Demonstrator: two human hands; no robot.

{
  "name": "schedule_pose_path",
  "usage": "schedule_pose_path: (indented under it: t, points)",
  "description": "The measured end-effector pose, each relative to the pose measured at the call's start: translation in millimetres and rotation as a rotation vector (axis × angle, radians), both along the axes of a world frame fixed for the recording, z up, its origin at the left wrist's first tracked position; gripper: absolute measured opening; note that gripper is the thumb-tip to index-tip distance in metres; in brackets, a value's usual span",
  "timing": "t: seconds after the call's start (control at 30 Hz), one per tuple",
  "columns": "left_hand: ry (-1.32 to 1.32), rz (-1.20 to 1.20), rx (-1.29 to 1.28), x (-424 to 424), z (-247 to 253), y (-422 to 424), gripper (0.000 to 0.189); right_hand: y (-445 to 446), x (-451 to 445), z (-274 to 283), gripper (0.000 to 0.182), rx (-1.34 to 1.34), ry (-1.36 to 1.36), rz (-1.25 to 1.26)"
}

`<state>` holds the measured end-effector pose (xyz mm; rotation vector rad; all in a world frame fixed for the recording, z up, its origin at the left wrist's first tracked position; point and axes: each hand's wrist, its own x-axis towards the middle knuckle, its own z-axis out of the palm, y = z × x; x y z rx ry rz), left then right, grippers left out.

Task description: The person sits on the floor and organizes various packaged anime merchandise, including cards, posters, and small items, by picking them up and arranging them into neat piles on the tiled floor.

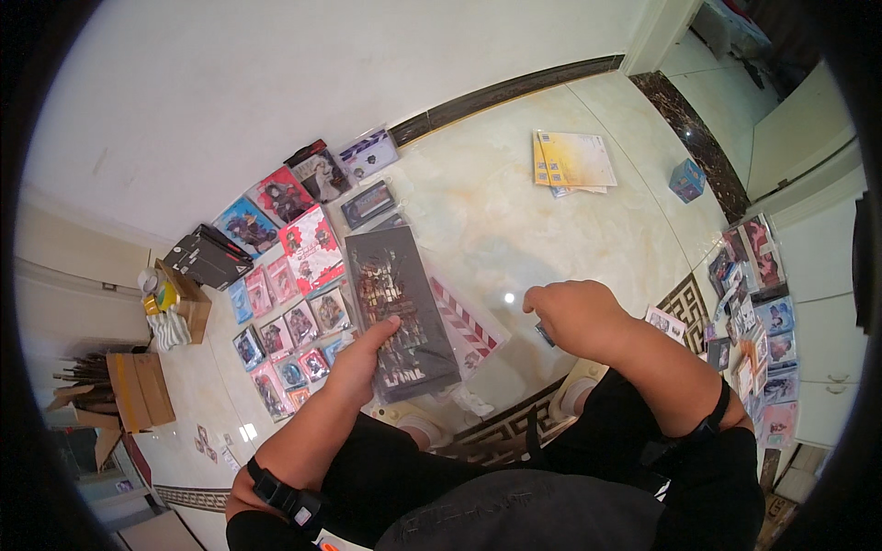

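My left hand point(358, 361) holds a flat black package with metallic printed artwork point(406, 303), its thumb on the face and the fingers hidden beneath. Clear of the package, my right hand point(579, 318) has curled fingers, with a small dark object point(545, 335) showing below them; how it is held is hidden. Under the black package's right edge lies a clear-sleeved item with a striped border point(468, 324). Rows of small wrapped picture goods point(301, 324) are left of the package, with a red and white illustrated packet point(311, 249) above them.
Yellow and white flat packs point(575, 162) and a small blue box point(687, 180) lie farther off on the tiled floor. More wrapped goods point(778, 324) are piled at right by white cabinets. Black boxes point(209, 256) and cardboard cartons point(141, 391) stand at left; crumpled tissue point(470, 399) is near my feet.
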<state>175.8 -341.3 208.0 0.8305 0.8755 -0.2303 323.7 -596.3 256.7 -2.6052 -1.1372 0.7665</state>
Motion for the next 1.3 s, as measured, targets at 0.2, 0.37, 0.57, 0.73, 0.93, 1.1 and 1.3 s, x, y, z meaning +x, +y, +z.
schedule_pose_path:
  t: [0.2,0.37,0.57,0.73,0.93,1.1,1.3]
  points:
    - [0.027,0.063,0.006,-17.3,3.6,5.0,0.033,5.1,-10.6,6.0,0.020,0.064,0.021,0.085]
    - [-0.060,0.194,0.108,-24.4,45.4,52.5,0.035,14.9,-20.1,0.4,0.019,0.259,0.121,0.000]
    - [-0.391,0.299,0.116,-32.8,50.5,117.7,0.032,22.5,-34.4,-27.1,0.023,0.395,0.700,-0.213]
    - [-0.524,0.419,0.085,-44.3,6.0,160.5,0.030,101.2,-31.9,-28.8,0.034,0.479,0.831,-0.240]
    - [-0.469,0.403,0.034,-41.5,-44.1,181.1,0.031,243.0,-3.4,-77.7,0.036,0.660,1.216,-0.455]
    - [-0.347,0.412,0.024,-45.7,-89.4,219.1,0.032,302.4,52.7,-132.4,0.028,0.551,1.073,-0.229]
    - [-0.110,0.311,0.208,-61.2,-129.1,258.6,0.049,330.4,97.8,-158.0,0.027,0.195,0.959,0.018]
